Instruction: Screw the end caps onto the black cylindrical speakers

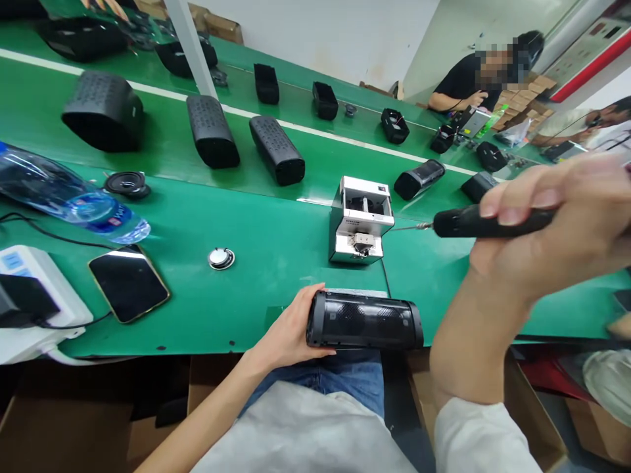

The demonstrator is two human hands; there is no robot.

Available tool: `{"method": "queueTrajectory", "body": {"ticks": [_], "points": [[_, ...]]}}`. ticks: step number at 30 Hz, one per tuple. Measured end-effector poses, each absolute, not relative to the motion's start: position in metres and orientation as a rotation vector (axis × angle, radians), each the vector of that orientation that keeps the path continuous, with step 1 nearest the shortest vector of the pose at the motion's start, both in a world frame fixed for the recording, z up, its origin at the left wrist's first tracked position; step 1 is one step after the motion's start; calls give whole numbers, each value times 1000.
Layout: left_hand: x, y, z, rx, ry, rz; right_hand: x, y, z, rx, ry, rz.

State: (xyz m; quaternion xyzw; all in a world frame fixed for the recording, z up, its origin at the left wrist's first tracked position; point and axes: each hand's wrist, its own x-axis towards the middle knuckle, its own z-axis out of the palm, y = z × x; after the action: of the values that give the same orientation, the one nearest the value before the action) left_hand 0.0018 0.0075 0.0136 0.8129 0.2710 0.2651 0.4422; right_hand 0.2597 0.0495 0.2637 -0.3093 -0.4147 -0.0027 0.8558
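Observation:
My left hand [296, 325] is wrapped round the left end of a glossy black speaker housing [367, 320], which lies lengthwise at the table's front edge. Raised at the right, my right hand [557, 203] grips a black electric screwdriver [488, 223]. The screwdriver's thin tip end points left, towards the white and black screw feeder [362, 220] behind the housing; whether the tip touches the feeder I cannot tell. A loose silver round speaker part [221, 258] rests on the green table [266, 236] to the left.
A phone [129, 282], a water bottle [73, 197], a white power strip [37, 295] and a black speaker driver [127, 184] are at the left. Several black housings, one of them here [277, 150], stand on the green belt [162, 118] behind. Two people sit at the far right.

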Motion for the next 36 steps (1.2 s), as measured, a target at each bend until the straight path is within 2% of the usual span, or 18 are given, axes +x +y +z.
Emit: {"method": "queueTrajectory", "body": {"ticks": [5, 12, 19, 25, 29, 36], "points": [[2, 9, 14, 2017, 668, 661, 246, 62, 239, -742, -1132, 68], [3, 8, 16, 2027, 673, 657, 253, 93, 215, -915, -1140, 89], [4, 9, 19, 2035, 682, 663, 254, 80, 217, -1095, -1157, 68], [4, 9, 17, 2040, 676, 659, 267, 34, 238, -919, -1099, 157], [3, 10, 16, 2060, 669, 653, 271, -2, 255, -954, -1070, 177], [3, 9, 17, 2043, 669, 656, 267, -15, 255, -962, -1067, 217]]}}
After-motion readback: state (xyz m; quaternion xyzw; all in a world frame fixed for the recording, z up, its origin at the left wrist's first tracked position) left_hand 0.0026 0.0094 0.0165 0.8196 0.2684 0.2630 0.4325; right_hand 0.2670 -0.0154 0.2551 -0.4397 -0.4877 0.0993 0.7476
